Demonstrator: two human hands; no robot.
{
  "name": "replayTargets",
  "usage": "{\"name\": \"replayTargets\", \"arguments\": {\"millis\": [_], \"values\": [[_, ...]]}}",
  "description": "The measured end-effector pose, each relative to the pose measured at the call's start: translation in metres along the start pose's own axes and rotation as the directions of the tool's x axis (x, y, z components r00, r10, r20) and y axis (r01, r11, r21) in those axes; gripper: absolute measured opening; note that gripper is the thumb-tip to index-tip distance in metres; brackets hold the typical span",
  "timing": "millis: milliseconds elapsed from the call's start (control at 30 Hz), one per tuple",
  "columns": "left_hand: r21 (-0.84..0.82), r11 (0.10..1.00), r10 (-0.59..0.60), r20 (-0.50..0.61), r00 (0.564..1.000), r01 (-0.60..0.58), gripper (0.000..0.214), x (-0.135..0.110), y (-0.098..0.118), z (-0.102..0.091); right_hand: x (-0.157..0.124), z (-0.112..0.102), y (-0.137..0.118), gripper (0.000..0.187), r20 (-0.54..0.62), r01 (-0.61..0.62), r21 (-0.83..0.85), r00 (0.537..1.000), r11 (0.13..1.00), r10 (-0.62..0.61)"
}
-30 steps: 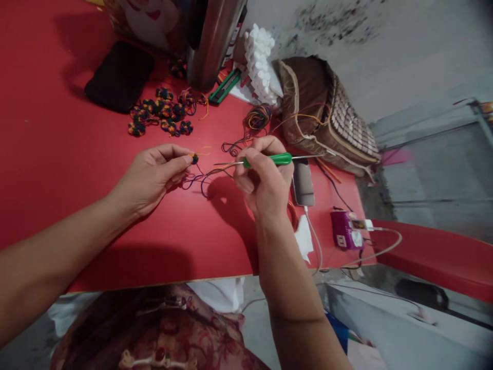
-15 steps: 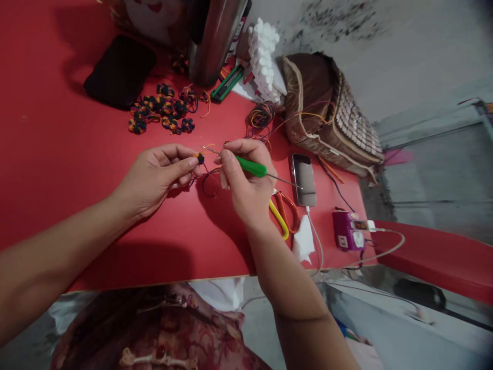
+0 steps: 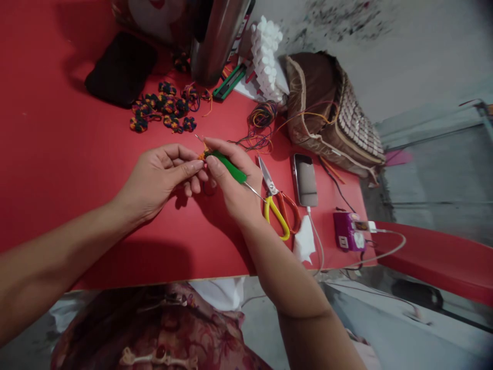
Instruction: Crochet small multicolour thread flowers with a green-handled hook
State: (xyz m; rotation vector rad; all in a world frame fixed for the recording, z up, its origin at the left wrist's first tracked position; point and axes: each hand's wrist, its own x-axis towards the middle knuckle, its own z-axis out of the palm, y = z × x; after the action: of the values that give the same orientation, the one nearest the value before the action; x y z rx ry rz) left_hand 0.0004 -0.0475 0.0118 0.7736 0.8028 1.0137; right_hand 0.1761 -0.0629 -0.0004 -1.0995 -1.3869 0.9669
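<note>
Between the thumb and fingertips of my left hand [image 3: 165, 172] is pinched a small crocheted piece [image 3: 202, 155] in orange and dark yarn. My right hand [image 3: 236, 180] is closed around the green handle of a crochet hook [image 3: 231, 167]. The hook's thin tip points up and left, just past the piece, and a metal shaft sticks out of the handle's other end. Both hands meet at the piece, whose lower part is hidden by fingers. Multicoloured yarn [image 3: 262, 115] lies in a loose coil behind my right hand.
Several crocheted flowers [image 3: 167, 105] lie beyond my left hand, near a black pouch [image 3: 120, 69]. Scissors [image 3: 271, 187] lie right of my right hand, beside a phone [image 3: 305, 180] on a cable. Farther back are a green cutter [image 3: 230, 82], a metal bottle [image 3: 217, 41] and a brown bag [image 3: 327, 103].
My right hand has moved left against the left fingers, taking the crochet hook across the piece. More of the scissors now shows. The left hand still pinches the piece.
</note>
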Motion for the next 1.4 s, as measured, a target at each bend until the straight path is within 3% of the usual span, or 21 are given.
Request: {"name": "replayTargets", "arguments": {"millis": [133,300,467,733,900,1167,1400], "values": [[0.012,1.0,-0.006,0.01,1.0,0.006,0.02,-0.001,-0.001,0.001,0.001,0.005,-0.002,0.033,0.033,-0.142,0.168,0.99,0.975,0.139],[0.038,0.999,-0.03,0.028,0.999,0.029,0.025,-0.002,-0.001,0.002,0.002,0.006,-0.002,0.035,0.038,-0.179,0.271,0.984,0.946,0.175],[0.073,0.997,-0.034,-0.03,0.999,0.036,0.024,-0.003,0.002,0.001,0.0,0.004,-0.006,0.028,0.014,-0.158,0.219,0.987,0.963,0.159],[0.032,0.999,-0.034,-0.063,0.997,0.036,0.018,-0.004,0.004,0.002,0.001,0.002,-0.002,0.034,0.065,-0.164,0.146,0.986,0.976,0.156],[-0.029,0.999,-0.047,-0.041,0.998,0.046,0.014,-0.003,0.005,0.003,0.0,0.002,0.0,0.033,0.068,-0.146,0.099,0.988,0.984,0.14],[0.05,0.997,-0.055,-0.061,0.997,0.058,0.014,-0.004,0.006,0.002,-0.002,0.003,-0.006,0.034,0.051,-0.184,0.075,0.982,0.98,0.18],[0.009,0.995,-0.101,0.026,0.995,0.1,0.02,-0.002,0.005,0.001,-0.003,0.004,-0.015,0.028,-0.002,-0.135,0.086,0.991,0.987,0.136]]}}
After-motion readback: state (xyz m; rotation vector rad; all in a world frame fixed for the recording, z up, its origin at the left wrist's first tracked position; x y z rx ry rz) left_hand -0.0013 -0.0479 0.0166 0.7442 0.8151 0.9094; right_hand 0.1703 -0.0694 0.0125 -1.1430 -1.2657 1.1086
